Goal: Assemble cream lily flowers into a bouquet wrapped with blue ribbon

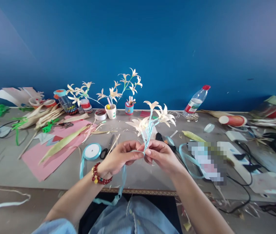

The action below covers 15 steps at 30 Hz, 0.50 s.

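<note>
In the head view, a bunch of cream-coloured artificial flowers (163, 115) stands upright between my hands, its stems wrapped in light blue ribbon. My right hand (162, 154) pinches the lower end of the stems between thumb and fingers. At the same spot my left hand (125, 154) is closed on a light blue ribbon (123, 178), which meets the stems and hangs down to my lap. A ribbon spool (92, 151) lies left of my left hand, with black-handled scissors (104, 153) beside it.
Along the blue wall stand a white cup (111, 112) with similar flowers, a pencil tin (129, 109) and a tilted plastic bottle (196, 101). Pink paper (42, 162) and corn husks (62, 145) cover the left. A white power strip (236, 164) and cables lie right.
</note>
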### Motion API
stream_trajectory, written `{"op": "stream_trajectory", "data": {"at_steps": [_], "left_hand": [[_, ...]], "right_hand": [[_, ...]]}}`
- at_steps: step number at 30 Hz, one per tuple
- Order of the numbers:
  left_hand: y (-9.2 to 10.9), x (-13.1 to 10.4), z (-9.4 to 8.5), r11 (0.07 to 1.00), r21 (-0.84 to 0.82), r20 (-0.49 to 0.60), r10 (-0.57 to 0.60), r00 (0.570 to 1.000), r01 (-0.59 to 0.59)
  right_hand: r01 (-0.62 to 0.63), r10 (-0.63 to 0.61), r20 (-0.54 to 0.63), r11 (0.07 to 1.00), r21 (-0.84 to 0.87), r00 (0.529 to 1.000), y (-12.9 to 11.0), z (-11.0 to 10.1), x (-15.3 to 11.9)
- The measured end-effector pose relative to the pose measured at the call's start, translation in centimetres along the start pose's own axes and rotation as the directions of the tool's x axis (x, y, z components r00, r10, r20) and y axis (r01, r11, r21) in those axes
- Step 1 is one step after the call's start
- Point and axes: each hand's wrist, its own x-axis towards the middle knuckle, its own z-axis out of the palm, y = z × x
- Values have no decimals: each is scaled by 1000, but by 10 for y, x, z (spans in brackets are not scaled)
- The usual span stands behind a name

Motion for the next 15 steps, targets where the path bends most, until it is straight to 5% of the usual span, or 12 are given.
{"op": "stream_trajectory", "data": {"at_steps": [8, 15], "left_hand": [[3, 5, -3, 998, -60, 31, -29, 999, 31], [-2, 8, -9, 976, 217, -108, 41, 993, -17]], "right_hand": [[17, -17, 32, 1000, -9, 999, -2, -4, 6], [-16, 2, -42, 937, -350, 999, -8, -3, 7]]}}
